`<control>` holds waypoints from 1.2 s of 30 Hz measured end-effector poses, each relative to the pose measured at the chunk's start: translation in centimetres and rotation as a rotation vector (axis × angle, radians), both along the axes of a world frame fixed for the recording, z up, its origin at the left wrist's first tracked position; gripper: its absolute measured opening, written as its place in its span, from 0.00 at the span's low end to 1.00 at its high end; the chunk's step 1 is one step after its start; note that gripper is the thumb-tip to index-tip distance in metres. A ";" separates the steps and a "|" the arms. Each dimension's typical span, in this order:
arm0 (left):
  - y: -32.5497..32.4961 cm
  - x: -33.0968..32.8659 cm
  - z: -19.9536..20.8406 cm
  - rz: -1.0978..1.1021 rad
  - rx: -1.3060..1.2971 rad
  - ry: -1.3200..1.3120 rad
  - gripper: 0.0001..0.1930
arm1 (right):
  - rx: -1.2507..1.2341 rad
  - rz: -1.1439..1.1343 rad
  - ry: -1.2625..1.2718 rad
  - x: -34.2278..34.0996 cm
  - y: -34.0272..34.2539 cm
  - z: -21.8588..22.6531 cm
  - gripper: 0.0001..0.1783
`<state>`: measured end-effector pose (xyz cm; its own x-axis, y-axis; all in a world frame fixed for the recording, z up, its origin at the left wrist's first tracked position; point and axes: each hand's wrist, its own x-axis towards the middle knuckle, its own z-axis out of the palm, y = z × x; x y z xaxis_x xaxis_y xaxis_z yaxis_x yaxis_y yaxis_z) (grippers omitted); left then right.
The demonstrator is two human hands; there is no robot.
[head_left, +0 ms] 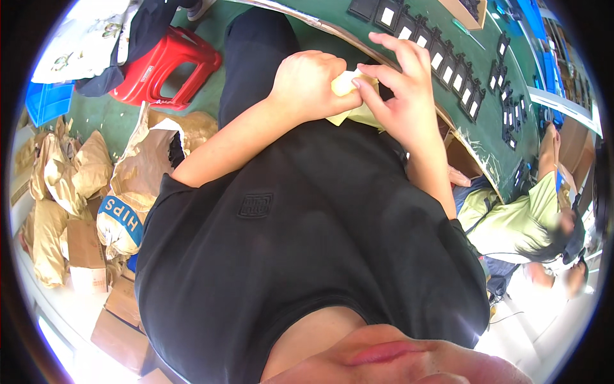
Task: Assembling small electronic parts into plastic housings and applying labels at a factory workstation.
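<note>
A small pale yellow piece (345, 83), thin and soft-looking like paper or film, is between my two hands above my lap. My left hand (308, 84) is closed around one end of it in a fist. With thumb and forefinger, my right hand (406, 89) pinches its other end, the remaining fingers raised. What exactly the piece is cannot be made out. Below the hands, a flat yellow sheet (359, 116) shows partly, half hidden by my wrists and the black shirt.
On the green table (489, 144) stand rows of black parts (441, 57) with white labels, beside a cardboard box (465, 11). A red stool (169, 70), paper sacks (150, 153) and cartons (118, 339) are at left. At right, a person in light green (521, 214) sits by the table.
</note>
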<state>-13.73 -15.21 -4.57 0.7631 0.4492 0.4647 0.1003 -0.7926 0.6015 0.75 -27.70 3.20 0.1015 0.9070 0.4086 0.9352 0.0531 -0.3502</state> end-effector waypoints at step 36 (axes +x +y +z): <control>1.4 -0.9 -1.0 -0.003 -0.092 0.182 0.28 | -0.160 -0.369 -0.067 4.3 10.4 1.0 0.07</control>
<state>-14.68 -13.78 -5.59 0.8321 0.4808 0.2765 0.2112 -0.7356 0.6436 5.02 -17.27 4.19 0.4099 0.8674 0.2822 0.9023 -0.3402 -0.2649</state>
